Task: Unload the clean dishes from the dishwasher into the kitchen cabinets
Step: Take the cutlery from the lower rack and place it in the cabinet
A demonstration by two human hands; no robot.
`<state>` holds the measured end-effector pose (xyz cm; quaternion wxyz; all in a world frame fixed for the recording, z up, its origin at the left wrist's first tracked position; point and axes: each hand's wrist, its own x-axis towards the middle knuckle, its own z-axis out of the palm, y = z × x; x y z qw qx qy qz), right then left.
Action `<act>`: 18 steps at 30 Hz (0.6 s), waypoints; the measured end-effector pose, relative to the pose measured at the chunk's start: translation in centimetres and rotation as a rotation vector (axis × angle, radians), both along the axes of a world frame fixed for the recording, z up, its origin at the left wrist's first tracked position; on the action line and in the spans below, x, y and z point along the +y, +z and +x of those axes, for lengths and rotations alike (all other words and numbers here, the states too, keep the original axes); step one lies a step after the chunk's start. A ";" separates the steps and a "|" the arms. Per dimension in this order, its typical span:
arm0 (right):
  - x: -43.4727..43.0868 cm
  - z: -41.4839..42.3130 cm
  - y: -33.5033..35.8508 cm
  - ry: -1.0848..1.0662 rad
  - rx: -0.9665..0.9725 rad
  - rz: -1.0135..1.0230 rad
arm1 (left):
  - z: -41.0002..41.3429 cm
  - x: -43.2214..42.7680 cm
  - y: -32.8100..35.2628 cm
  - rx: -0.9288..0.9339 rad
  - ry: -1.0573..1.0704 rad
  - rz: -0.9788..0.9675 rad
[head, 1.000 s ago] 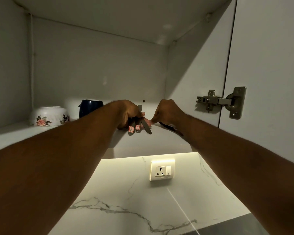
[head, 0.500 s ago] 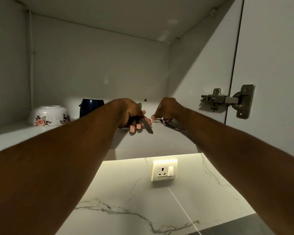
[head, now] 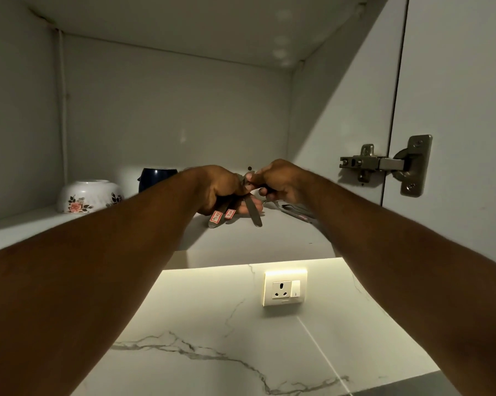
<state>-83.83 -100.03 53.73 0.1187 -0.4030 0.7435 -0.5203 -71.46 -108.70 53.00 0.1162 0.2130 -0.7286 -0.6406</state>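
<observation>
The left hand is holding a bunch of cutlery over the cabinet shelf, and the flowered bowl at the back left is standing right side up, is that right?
Not quite. In the head view the flowered bowl sits upside down, rim on the shelf. The rest holds: the left hand grips a bunch of cutlery over the shelf.

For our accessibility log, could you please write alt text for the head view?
Two hands reach into an open cabinet: the left hand grips cutlery handles, the right hand pinches one piece. More cutlery, a floral bowl and a dark mug sit on the shelf.
</observation>
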 end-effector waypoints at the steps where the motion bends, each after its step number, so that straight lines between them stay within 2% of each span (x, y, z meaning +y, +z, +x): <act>1: -0.1 0.0 0.0 0.021 -0.034 -0.008 | 0.0 0.0 0.0 0.004 0.005 0.006; 5: -0.4 0.1 -0.1 0.132 -0.096 0.029 | 0.3 -0.1 0.1 0.021 0.007 0.053; 10: -0.2 0.3 0.1 0.113 -0.124 0.045 | 0.2 -0.5 0.0 0.014 0.073 -0.013; 18: -0.6 0.2 -0.3 -0.053 0.096 0.218 | 0.5 -1.2 -0.2 0.026 0.138 0.089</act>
